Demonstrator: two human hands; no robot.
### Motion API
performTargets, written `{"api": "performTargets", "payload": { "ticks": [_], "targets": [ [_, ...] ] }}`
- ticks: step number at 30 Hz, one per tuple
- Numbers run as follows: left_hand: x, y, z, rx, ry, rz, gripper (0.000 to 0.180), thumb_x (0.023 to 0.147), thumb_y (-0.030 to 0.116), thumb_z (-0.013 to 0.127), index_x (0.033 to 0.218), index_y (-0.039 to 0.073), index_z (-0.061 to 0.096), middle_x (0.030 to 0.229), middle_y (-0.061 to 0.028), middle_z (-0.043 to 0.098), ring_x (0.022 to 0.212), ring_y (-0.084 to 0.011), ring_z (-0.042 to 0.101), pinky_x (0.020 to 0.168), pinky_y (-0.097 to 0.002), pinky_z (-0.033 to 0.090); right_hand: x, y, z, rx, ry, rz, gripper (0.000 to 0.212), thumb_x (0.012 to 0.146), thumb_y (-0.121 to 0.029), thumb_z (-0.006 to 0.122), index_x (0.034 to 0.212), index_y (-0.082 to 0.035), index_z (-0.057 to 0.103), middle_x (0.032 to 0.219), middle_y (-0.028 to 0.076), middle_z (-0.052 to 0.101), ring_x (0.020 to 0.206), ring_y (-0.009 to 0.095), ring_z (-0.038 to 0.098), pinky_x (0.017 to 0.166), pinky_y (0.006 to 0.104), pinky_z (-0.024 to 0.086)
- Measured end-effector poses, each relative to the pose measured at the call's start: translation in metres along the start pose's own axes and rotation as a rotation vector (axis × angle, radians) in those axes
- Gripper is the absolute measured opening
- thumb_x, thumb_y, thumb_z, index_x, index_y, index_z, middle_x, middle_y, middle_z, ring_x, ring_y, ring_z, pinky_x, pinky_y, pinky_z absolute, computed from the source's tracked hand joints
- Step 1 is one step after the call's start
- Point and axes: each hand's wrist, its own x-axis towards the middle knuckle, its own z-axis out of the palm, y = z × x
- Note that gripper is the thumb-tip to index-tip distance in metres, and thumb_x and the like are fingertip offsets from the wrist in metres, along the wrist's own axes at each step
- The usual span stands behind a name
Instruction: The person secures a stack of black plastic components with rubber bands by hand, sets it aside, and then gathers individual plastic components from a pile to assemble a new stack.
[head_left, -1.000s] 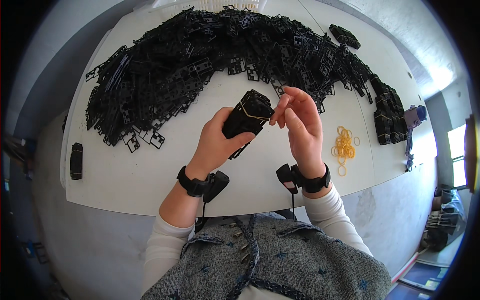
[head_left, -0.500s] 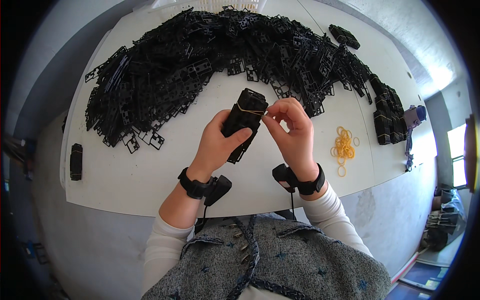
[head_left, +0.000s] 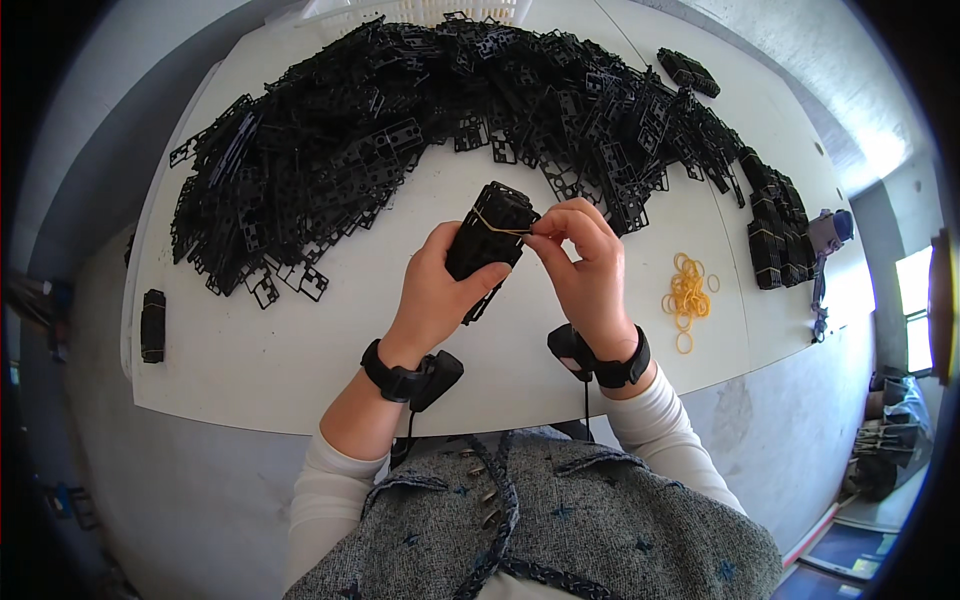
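Observation:
My left hand [head_left: 432, 297] is wrapped around a stack of black plastic frames [head_left: 484, 247], held tilted above the table with its upper end leaning away to the right. Around the stack's upper part runs a thin yellow rubber band [head_left: 497, 229]. At the stack's right edge my right hand [head_left: 583, 248] pinches the band between thumb and fingertips, drawing it slightly out. To the right of that hand lies a loose heap of yellow rubber bands [head_left: 688, 291].
A wide pile of loose black plastic frames [head_left: 330, 150] curves across the far side of the white table [head_left: 400, 370]. Banded stacks [head_left: 778, 230] stand at the right, with another bundle [head_left: 688, 72] far right and one [head_left: 152, 326] at the left edge. A white basket [head_left: 420, 12] sits behind.
Both hands and the stack have shifted only slightly. The right hand's fingers have closed more tightly at the rubber band by the stack's right edge.

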Motion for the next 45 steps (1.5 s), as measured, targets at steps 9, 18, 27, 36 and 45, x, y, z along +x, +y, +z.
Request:
{"api": "performTargets", "payload": {
  "ticks": [9, 18, 27, 36, 45],
  "targets": [
    [0.001, -0.002, -0.002, -0.008, -0.039, 0.008, 0.04, 0.073, 0.02, 0.073, 0.1, -0.001, 0.052, 0.082, -0.0062, 0.062, 0.071, -0.0108, 0.058, 0.063, -0.0237, 0.047, 0.002, 0.005, -0.008, 0.083, -0.102, 0.04, 0.013, 0.073, 0.008, 0.064, 0.076, 0.001, 0.054, 0.079, 0.004, 0.053, 0.068, 0.011, 0.051, 0.062, 0.0215, 0.043],
    [0.0, -0.002, 0.002, -0.059, -0.019, -0.001, 0.04, 0.075, 0.021, 0.072, 0.102, -0.001, 0.052, 0.085, -0.0062, 0.061, 0.072, -0.0104, 0.058, 0.064, -0.0233, 0.047, 0.004, 0.003, -0.007, 0.066, -0.117, -0.073, 0.012, 0.074, 0.008, 0.061, 0.076, 0.0, 0.053, 0.078, 0.005, 0.052, 0.068, 0.012, 0.049, 0.063, 0.0226, 0.042],
    [0.003, -0.005, -0.004, -0.311, -0.123, -0.117, 0.04, 0.081, 0.024, 0.068, 0.104, -0.003, 0.05, 0.084, -0.0068, 0.061, 0.071, -0.0117, 0.061, 0.062, -0.0231, 0.05, -0.003, 0.016, -0.004, 0.183, 0.026, 0.148, 0.007, 0.082, 0.003, 0.057, 0.086, -0.001, 0.053, 0.084, 0.002, 0.054, 0.08, 0.011, 0.055, 0.068, 0.0221, 0.044],
    [-0.003, -0.006, 0.001, -0.426, -0.34, -0.128, 0.051, 0.082, 0.038, 0.064, 0.108, -0.002, 0.047, 0.088, -0.0109, 0.06, 0.069, -0.0194, 0.064, 0.059, -0.0265, 0.052, -0.002, 0.005, 0.007, 0.761, -0.148, 0.28, 0.047, 0.084, -0.026, 0.063, 0.121, -0.001, 0.047, 0.101, 0.005, 0.058, 0.093, 0.014, 0.057, 0.084, 0.0262, 0.045],
    [-0.002, 0.007, -0.004, -0.729, -0.583, -0.387, 0.059, 0.084, 0.048, 0.057, 0.111, -0.003, 0.046, 0.09, -0.0113, 0.059, 0.068, -0.0209, 0.064, 0.059, -0.0288, 0.054, 0.001, 0.011, -0.01, 0.564, -0.383, 0.339, 0.06, 0.081, -0.037, 0.066, 0.123, 0.0, 0.045, 0.108, 0.006, 0.056, 0.1, 0.013, 0.053, 0.087, 0.0272, 0.044]
  ]
}}
